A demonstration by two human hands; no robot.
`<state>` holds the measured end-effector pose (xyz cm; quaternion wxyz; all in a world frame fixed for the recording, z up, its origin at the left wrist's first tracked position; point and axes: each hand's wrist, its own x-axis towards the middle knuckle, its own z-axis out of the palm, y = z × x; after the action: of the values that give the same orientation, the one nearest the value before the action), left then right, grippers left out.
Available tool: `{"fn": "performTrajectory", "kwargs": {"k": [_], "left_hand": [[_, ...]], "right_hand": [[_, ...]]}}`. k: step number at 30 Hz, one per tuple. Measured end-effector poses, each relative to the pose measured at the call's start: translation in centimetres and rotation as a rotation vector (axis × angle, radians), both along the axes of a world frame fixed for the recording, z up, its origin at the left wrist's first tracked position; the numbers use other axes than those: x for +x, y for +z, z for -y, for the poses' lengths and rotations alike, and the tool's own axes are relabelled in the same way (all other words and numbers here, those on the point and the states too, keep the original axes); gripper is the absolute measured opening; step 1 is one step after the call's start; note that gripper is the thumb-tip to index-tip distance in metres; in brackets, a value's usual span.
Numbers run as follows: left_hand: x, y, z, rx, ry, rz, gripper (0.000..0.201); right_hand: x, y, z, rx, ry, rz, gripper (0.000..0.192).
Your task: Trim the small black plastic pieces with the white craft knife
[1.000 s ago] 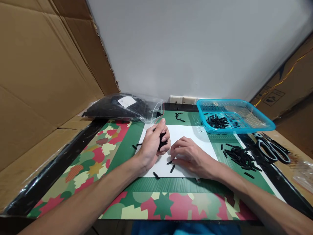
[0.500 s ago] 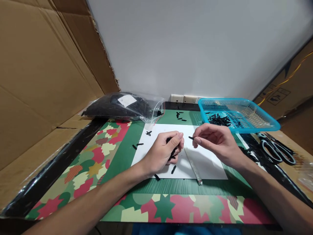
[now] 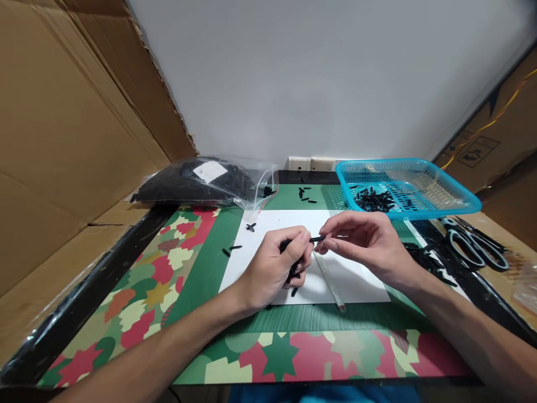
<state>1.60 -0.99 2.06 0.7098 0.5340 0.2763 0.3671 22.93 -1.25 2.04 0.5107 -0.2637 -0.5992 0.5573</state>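
Makeshift work corner, cardboard sheets, patterned tabletop, scissors, plastic basket

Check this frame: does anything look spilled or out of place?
A few black pieces lie scattered on the green mat between the clear bag and the blue basket, apart from the pile at right. They look stray, but may be deliberate.

Pieces black — basket translucent blue — paper white.
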Motion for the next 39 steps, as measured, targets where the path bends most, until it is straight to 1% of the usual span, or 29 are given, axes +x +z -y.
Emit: {"fn": "performTrajectory", "kwargs": {"k": [7, 9, 13, 18, 21, 27, 35, 39], "left_hand": [[-0.02, 0.07, 0.20, 0.003, 0.044, 0.014, 0.049], [0.04, 0.09, 0.16, 0.015, 0.064, 0.015, 0.049], [0.15, 0.22, 0.12, 0.049, 0.086, -0.008, 0.050], [0.08, 0.27, 0.41, 0.128, 0.117, -0.085, 0.051], [-0.04, 0.09, 0.49, 0.161, 0.104, -0.106, 0.048], [-0.08, -0.08, 0.26, 0.137, 0.088, -0.071, 0.048], [-0.03, -0.12, 0.16, 0.151, 0.105, -0.090, 0.049], [0.03, -0.18, 0.23, 0.141, 0.101, -0.086, 0.050]], "right_hand": [[-0.21, -0.09, 0.10, 0.002, 0.003, -0.042, 0.012], [-0.23, -0.15, 0.08, 0.009, -0.002, -0.038, 0.011], [-0.29, -0.34, 0.10, 0.012, -0.008, -0.010, 0.007], [-0.53, -0.47, 0.28, -0.005, -0.015, -0.009, 0.010], [-0.61, -0.41, 0.32, -0.028, -0.015, -0.013, 0.014], [-0.47, -0.62, 0.08, -0.078, 0.025, -0.070, 0.011], [-0.88, -0.26, 0.21, -0.088, -0.018, -0.070, 0.019], [-0.90, -0.28, 0.26, -0.057, -0.022, -0.078, 0.017]]}}
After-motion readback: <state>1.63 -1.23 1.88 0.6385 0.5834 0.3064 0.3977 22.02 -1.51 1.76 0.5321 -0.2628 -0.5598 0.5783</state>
